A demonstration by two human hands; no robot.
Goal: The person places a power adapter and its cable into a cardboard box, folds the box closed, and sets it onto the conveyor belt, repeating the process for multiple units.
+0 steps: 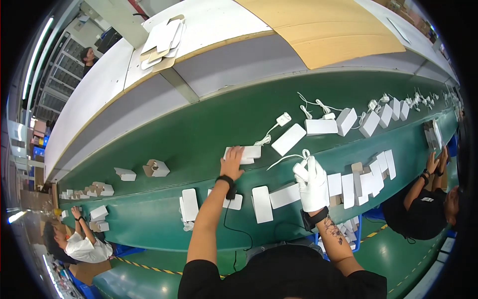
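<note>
White-gloved right hand (313,185) clamped on white corded item (300,172), held above green worktop (199,124); bare left hand (232,164) over white box (250,153) on worktop, likely steadying it; whether gripping, can't tell.

Green floor (144,281), yellow-black striped tape (149,266), white shelf (214,22), tube light (37,56)

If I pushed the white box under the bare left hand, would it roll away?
Probably not: the box has flat sides and straight edges. It might slide, though, because the green surface looks smooth.
</note>
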